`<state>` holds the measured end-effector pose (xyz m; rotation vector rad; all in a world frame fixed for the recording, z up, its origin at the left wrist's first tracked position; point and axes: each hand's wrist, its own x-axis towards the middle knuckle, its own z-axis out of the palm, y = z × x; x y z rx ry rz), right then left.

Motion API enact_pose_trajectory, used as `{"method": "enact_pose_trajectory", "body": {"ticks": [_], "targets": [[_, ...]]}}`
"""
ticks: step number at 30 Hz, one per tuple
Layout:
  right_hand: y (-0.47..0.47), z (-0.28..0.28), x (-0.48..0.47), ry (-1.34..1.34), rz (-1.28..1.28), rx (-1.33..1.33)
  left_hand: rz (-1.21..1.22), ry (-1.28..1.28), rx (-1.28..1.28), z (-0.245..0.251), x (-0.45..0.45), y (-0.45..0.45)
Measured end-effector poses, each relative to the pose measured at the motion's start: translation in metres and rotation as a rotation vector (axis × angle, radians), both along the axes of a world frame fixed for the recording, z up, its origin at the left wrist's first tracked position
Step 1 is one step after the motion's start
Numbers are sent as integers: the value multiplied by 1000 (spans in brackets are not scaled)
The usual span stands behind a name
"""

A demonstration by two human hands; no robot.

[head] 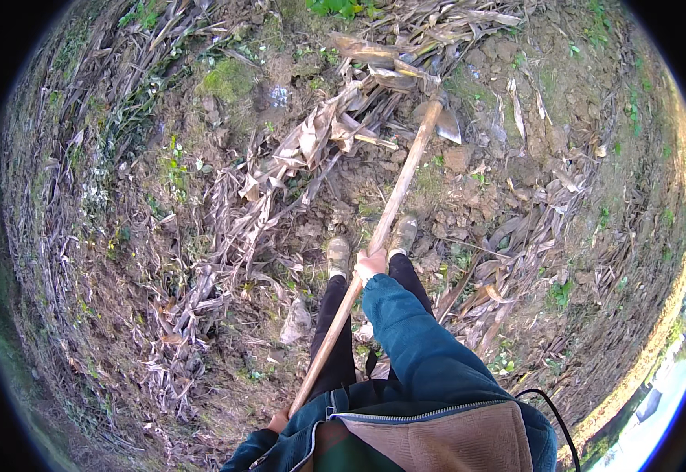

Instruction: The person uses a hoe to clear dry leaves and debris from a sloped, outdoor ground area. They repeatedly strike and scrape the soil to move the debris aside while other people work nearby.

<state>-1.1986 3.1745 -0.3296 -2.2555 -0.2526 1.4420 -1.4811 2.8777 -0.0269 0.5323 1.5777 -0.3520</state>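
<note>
A hoe with a long wooden handle (405,180) runs slantwise across the view, from my waist up to the field ahead of my feet. My right hand (371,265) is wrapped around the middle of the handle. Near the handle's lower end, my left hand (280,420) grips it beside my jacket, partly hidden by the sleeve. The metal hoe blade (449,125) rests at the soil among dry corn stalks and husks (387,76); part of it lies behind the handle.
My shoes (338,256) stand on cloddy brown soil (466,203). A band of dry corn leaves (260,194) crosses in front and to the left, another heap (525,253) lies at right. A pale stone (296,320) sits by my left leg. A black cord (558,416) hangs beside my jacket.
</note>
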Motion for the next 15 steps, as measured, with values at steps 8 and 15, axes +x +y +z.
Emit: {"method": "enact_pose_trajectory", "body": {"ticks": [8,15], "targets": [[8,-1,9,-41,69,-53,-121,86,-124,4,23,16],[-13,77,-26,341,-173,-55,-155,224,-207,63,2,-9]]}}
